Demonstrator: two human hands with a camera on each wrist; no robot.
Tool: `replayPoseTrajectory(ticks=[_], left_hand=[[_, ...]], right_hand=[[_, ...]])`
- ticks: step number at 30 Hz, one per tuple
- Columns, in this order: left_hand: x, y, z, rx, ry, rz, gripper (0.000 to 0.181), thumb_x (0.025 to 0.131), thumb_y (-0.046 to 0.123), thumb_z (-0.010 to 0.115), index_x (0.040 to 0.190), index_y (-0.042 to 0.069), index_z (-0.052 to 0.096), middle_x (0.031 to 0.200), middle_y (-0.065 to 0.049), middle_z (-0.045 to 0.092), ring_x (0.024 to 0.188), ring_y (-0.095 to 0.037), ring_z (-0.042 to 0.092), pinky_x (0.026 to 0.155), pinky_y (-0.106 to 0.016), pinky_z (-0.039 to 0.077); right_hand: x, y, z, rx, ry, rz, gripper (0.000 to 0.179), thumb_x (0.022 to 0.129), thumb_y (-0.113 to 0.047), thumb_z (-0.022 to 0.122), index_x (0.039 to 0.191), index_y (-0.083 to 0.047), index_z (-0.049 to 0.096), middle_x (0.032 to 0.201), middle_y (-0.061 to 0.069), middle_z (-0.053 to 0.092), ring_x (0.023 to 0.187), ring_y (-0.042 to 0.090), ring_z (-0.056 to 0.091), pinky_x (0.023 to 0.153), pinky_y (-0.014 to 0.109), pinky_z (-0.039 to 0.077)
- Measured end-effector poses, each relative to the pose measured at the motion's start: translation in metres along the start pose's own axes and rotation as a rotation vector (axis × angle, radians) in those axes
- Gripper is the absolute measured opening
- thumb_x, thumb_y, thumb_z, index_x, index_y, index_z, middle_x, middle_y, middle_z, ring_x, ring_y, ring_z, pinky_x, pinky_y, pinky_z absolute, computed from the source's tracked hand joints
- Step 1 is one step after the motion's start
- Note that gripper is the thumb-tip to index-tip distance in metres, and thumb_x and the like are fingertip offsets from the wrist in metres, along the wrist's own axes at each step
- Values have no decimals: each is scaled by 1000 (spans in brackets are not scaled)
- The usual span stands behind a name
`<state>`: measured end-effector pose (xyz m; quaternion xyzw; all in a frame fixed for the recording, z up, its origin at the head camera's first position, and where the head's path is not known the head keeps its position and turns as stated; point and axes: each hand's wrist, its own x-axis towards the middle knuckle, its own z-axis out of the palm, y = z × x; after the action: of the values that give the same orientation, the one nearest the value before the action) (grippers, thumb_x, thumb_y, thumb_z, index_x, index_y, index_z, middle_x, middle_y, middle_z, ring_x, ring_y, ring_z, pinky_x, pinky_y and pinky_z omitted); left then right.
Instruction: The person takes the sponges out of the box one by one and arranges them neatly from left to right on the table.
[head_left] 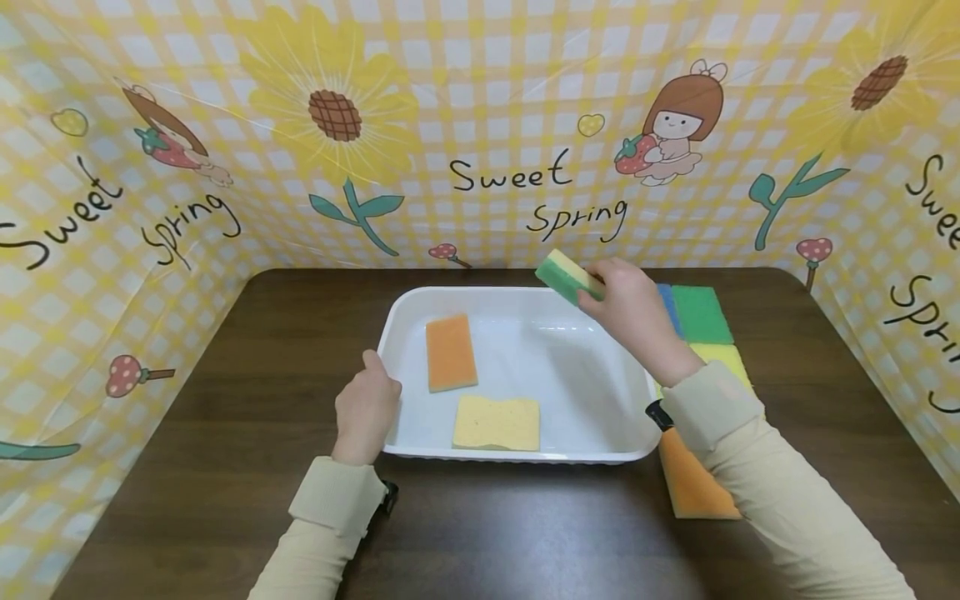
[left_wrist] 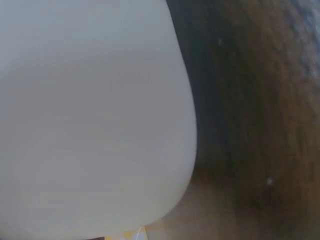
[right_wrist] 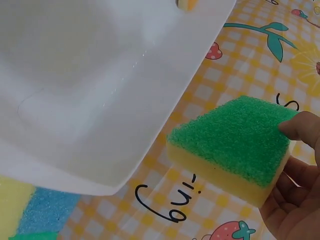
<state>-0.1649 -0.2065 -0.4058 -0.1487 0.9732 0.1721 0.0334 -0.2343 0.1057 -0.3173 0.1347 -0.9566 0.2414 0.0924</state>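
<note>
Over the back rim of a white tray (head_left: 570, 417), my right hand (head_left: 633, 312) pinches a green-and-yellow sponge (head_left: 566, 277) by one end, its thumb on the green scouring side (right_wrist: 235, 135). My left hand (head_left: 366, 412) grips the tray's left rim, with some of its fingers hidden. Inside the tray an orange sponge (head_left: 452, 353) lies toward the left, and a pale yellow sponge (head_left: 497, 423) lies near the front wall. The tray's pale surface (left_wrist: 100, 125) fills much of the left wrist view, where no hand shows.
To the tray's right, partly behind my right arm, lie a green sponge (head_left: 702, 314), a blue sponge (head_left: 668, 308), a yellow sponge (head_left: 722, 360) and an orange sponge (head_left: 697, 483). A checked cloth (head_left: 495, 100) hangs around the dark wooden table (head_left: 225, 467).
</note>
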Motion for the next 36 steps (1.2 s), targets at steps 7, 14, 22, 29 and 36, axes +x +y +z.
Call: replayPoseTrajectory(ticks=[7, 14, 22, 29, 36], left_hand=[[1, 0, -1, -7, -5, -4, 40, 94, 13, 48, 123, -10, 34, 71, -19, 59, 55, -23, 55, 46, -31, 39], [0, 0, -2, -3, -8, -5, 40, 93, 12, 48, 124, -11, 34, 72, -20, 60, 56, -24, 55, 47, -32, 39], [0, 1, -2, -2, -10, -22, 39, 94, 13, 48, 123, -10, 34, 74, -20, 61, 56, -23, 56, 46, -31, 39], [0, 1, -2, 11, -8, -23, 38, 93, 13, 49, 121, -9, 35, 74, -20, 61, 56, -24, 56, 46, -32, 40], [0, 1, -2, 4, -9, -26, 37, 93, 13, 49, 120, -9, 35, 74, -20, 61, 57, -24, 56, 47, -32, 39]], right_hand=[[-8, 8, -11, 25, 7, 27, 35, 89, -15, 60, 119, 4, 61, 110, 21, 64, 85, 31, 56, 75, 44, 48], [-15, 22, -17, 19, 39, 30, 31, 89, -15, 60, 112, 5, 62, 101, 22, 64, 79, 31, 55, 68, 41, 46], [-25, 30, -26, 51, 68, 64, 34, 89, -16, 58, 116, 5, 61, 106, 25, 65, 88, 34, 60, 75, 48, 49], [-36, 39, -36, 53, 60, 116, 36, 90, -18, 57, 116, 5, 59, 105, 25, 65, 93, 37, 60, 78, 51, 48], [-48, 54, -40, 40, 89, 123, 36, 90, -21, 58, 114, 5, 60, 101, 24, 65, 93, 37, 61, 79, 50, 46]])
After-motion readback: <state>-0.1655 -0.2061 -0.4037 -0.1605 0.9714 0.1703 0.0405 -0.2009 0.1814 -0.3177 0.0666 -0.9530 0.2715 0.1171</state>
